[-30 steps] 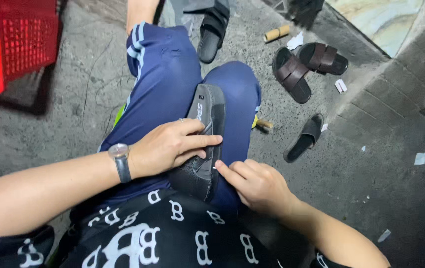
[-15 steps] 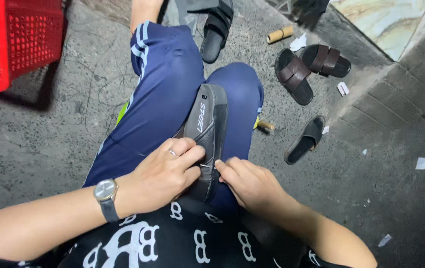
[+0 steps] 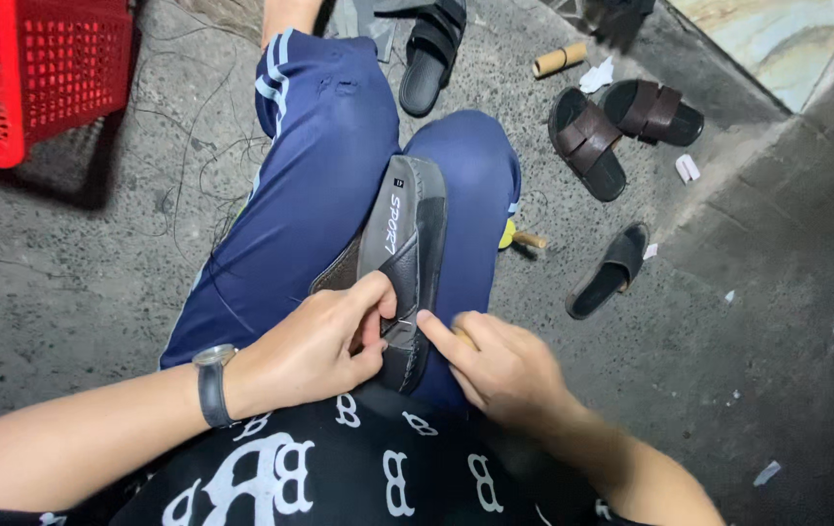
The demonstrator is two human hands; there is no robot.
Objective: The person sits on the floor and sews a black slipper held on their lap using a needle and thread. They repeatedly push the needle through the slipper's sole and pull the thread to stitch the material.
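**Shoe pinned on the lap, work at the heel end**

The shoe (image 3: 407,253), dark with a stitched rim, is propped sole-up across the knees of the blue trousers (image 3: 319,166), toe pointing away. The left hand (image 3: 315,351) is closed on the near end, thumb and fingers pinching the edge where a thin needle or thread seems to be caught, too fine to tell which. The right hand (image 3: 495,365) is curled shut just beside it, forefinger pressed to the sole's rim; something pale is tucked in the fist, unclear what. By the look of it, the far rim is already stitched and the near end is in hand. On the concrete floor (image 3: 66,282) are seen a red crate (image 3: 37,73), brown sandals (image 3: 621,127), a black slide (image 3: 611,273) and a cardboard tube (image 3: 560,60).
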